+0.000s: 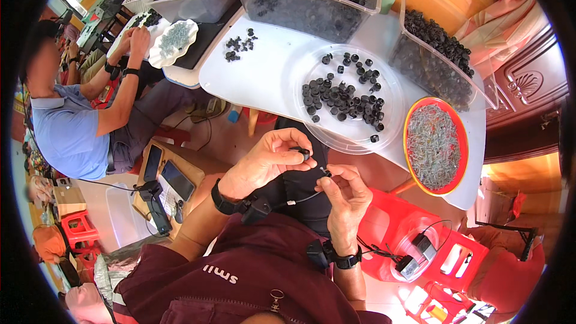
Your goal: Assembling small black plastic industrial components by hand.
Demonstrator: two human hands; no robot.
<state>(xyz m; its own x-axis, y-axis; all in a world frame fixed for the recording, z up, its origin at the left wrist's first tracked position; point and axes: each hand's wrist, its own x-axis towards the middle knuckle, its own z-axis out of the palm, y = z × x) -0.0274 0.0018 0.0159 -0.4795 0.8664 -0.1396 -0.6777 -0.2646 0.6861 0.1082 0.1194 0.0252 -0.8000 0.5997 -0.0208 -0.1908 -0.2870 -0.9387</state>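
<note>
Maroon clothing [252,279] lies nearest the camera, below both hands. Left hand [271,159]: pinched on a black cap-like part [300,152]. Right hand [346,195]: pinched on a small dark piece [325,173]; the two items are near each other, apart. Grip each by its edge, leave the facing ends uncovered and steady both wrists. Beyond: a clear round tray [336,135] bearing loose black parts [309,91]; to its right, a red-rimmed dish [465,151] of thin metal pieces [433,144]. Note: the grip covers much of both held items; the dark piece's exact shape cannot be made out
</note>
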